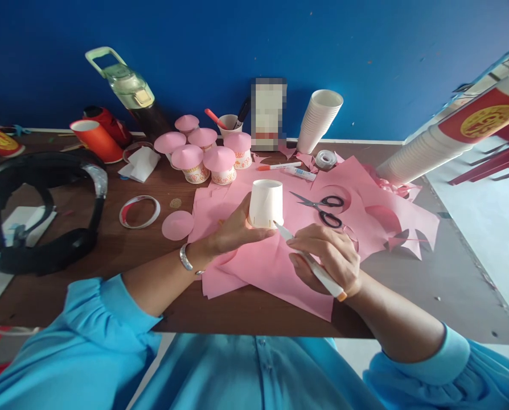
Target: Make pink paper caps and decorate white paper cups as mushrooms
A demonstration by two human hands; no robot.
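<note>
My left hand [233, 229] grips a white paper cup [266, 200] held upside down, its rim toward me. A few short orange-brown strokes show on the cup near that rim. In my right hand [329, 256] is a white marker [318, 269] with an orange end, its tip at or very near the cup's lower edge. Beneath both hands lie overlapping pink paper sheets [275, 279]. Black-handled scissors [325, 206] lie partly open on the pink paper, just beyond my right hand. A pink paper disc [177, 225] rests left of my left hand.
Several decorated cups with pink cone tops [203, 138] stand behind. Further back are a pen cup [229, 125], a stack of white cups [320, 119] and a bottle [130, 91]. A tape roll [139, 212] and black headgear [45, 210] lie left; a long cup stack [429, 151] leans right.
</note>
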